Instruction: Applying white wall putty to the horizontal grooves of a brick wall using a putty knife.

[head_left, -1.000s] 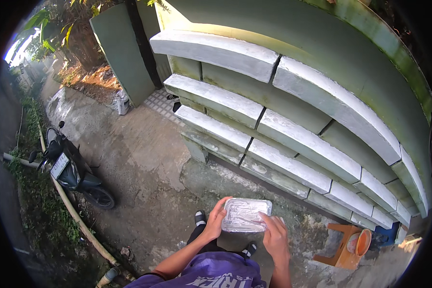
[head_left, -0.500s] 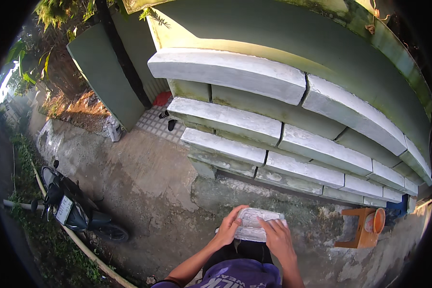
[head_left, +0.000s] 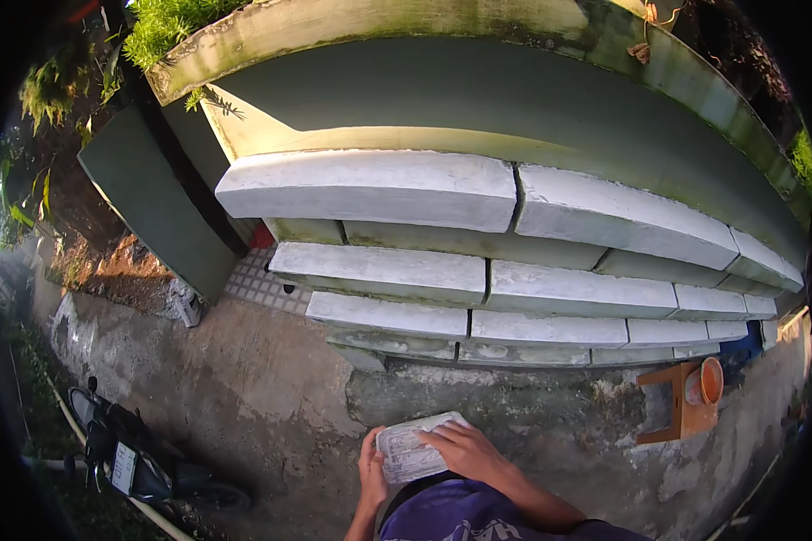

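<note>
A flat rectangular tray-like thing [head_left: 413, 458], whitish with grey streaks and a pale raised rim, is held low in front of my purple shirt [head_left: 460, 509]. My left hand [head_left: 372, 464] grips its left edge, fingers along the side. From the right, my right hand [head_left: 465, 448] reaches over it, fingertips bent onto its upper face and the palm covering its right side. Whatever is beneath the tray-like thing is hidden, and so is the right thumb.
Ahead rise stepped ledges with white-painted tops [head_left: 379, 261] against a green wall [head_left: 478, 90]. To the right, an orange bucket [head_left: 711, 380] rests by an orange-brown stool [head_left: 663, 406]. A parked motorbike [head_left: 144, 451] stands at left on rough concrete [head_left: 271, 388]; a green door panel [head_left: 153, 203] is beyond.
The whole view has shifted, with the ledges now lower and further left. The tray-like thing has tilted and moved left, and my right hand lies further across its top.
</note>
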A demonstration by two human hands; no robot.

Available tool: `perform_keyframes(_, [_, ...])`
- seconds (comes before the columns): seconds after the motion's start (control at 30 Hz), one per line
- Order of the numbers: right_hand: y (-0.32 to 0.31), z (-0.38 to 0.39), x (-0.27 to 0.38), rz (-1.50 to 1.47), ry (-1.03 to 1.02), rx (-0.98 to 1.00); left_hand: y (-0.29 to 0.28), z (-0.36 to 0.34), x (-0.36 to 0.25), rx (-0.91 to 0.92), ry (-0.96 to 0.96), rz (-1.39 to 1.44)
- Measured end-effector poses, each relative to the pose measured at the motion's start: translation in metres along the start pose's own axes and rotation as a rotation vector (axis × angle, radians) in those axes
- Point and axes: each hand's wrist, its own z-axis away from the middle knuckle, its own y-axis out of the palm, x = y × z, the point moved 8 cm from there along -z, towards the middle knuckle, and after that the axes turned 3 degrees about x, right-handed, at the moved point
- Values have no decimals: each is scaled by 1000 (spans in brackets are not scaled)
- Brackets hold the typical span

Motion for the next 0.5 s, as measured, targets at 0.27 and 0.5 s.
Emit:
perform_keyframes(0.27, [-9, -60, -12, -25, -234, 40, -18, -60, -4, -207, 86, 38])
perform_keyframes(0.5, [-23, -92, -58, 14, -196, 58, -16, -117, -10, -194, 135, 16])
